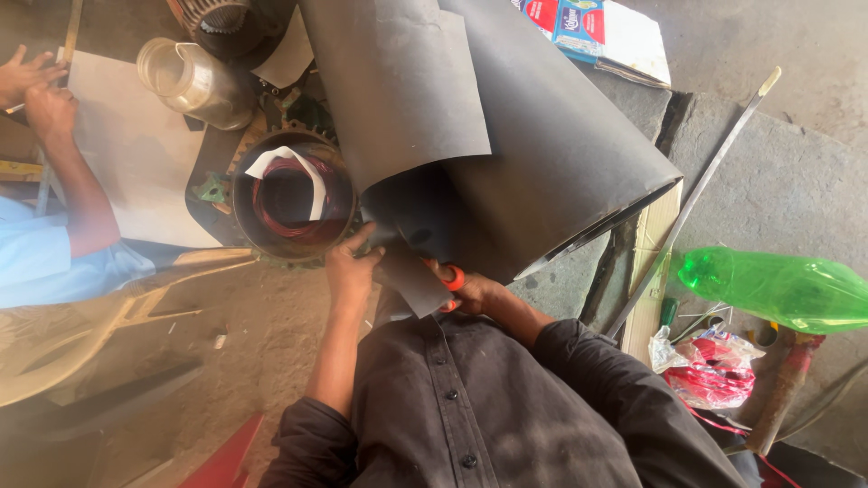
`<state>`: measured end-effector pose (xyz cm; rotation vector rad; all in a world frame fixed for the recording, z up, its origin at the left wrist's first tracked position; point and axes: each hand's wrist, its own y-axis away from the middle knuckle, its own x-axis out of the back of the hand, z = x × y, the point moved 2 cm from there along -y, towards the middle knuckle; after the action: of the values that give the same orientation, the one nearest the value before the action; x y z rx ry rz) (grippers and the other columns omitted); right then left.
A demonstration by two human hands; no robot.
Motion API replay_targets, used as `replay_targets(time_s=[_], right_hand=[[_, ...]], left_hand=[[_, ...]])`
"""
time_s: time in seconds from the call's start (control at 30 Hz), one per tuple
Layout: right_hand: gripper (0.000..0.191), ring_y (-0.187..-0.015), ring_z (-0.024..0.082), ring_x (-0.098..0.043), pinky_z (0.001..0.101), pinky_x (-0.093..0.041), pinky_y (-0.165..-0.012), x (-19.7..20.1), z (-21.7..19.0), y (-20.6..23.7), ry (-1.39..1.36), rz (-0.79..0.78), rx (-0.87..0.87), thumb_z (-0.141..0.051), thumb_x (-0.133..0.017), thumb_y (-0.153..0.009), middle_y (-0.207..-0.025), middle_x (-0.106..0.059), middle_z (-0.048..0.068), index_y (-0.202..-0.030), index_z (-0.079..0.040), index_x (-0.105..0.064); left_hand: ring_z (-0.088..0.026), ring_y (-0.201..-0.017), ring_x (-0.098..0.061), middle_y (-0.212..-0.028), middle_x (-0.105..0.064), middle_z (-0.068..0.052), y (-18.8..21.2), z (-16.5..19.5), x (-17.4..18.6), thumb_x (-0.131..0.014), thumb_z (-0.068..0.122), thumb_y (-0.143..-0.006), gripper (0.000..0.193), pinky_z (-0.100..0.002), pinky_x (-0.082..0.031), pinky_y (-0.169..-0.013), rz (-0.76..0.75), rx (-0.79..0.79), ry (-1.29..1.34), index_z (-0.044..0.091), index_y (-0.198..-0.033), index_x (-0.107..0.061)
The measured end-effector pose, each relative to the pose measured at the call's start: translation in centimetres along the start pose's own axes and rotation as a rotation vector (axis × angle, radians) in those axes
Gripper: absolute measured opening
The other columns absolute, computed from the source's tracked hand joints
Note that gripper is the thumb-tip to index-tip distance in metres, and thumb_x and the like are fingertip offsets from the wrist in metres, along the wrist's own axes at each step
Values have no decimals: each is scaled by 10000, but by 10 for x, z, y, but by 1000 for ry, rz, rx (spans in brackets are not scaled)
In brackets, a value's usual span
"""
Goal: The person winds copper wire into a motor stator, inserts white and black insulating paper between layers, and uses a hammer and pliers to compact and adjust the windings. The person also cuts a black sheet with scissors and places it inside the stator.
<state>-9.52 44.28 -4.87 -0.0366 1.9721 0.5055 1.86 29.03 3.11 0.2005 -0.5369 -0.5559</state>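
Hands: left (pixel 348 267) gripping dark sheet (pixel 470 136), right (pixel 470 291) on orange-handled scissors (pixel 455 278).

Paper roll (pixel 542 136) right of motor housing (pixel 289 194)

I have a single view, from the camera on the person's head, looking almost straight down past the dark shirt (pixel 488 407) at the near edge. It sits close over the floor work. The motor housing (pixel 289 194) lies just left of centre; a co-worker's arm (pixel 77 181) enters far left, probably seated.
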Motion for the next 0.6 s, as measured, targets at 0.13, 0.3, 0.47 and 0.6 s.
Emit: replay_targets(time_s=[0.13,0.3,0.47,0.6], right_hand=[[765,-524,43,-531,176,-389,-424,-5,-6,-5,7,55,-20,-740,-694,-766,-725,-597,-25,-1258,-157,-654],[859,-590,47,-572,197,-468,-504,-13,-15,-7,18,168,-37,-750,-694,-747,-766,-615,-21,-1315,-109,-627],[860,-827,68,-776,245,-657,-713,-13,-18,-5,40,327,-56,-700,-728,-605,-933,-766,-4,-1182,-65,-664],[757,-514,42,-548,183,-436,-443,-14,-19,-9,133,222,-31,-783,-719,-725,-692,-592,-23,-987,-77,-648]], left_hand=[[-166,-1201,-660,-1323,-702,-146,1,6,2,-742,-31,-799,495,-300,-485,-1044,-24,9,118,-1,-1290,-688],[-196,-1181,-678,-1317,-713,-154,2,14,3,-744,-26,-784,511,-317,-508,-1021,-28,51,89,-2,-1291,-686],[-267,-1075,-687,-1321,-712,-160,3,14,5,-731,-8,-790,514,-371,-525,-935,-46,132,83,39,-1300,-693],[-200,-1188,-675,-1320,-701,-175,1,8,8,-763,-7,-783,504,-318,-484,-1041,-37,31,51,24,-1281,-700]])
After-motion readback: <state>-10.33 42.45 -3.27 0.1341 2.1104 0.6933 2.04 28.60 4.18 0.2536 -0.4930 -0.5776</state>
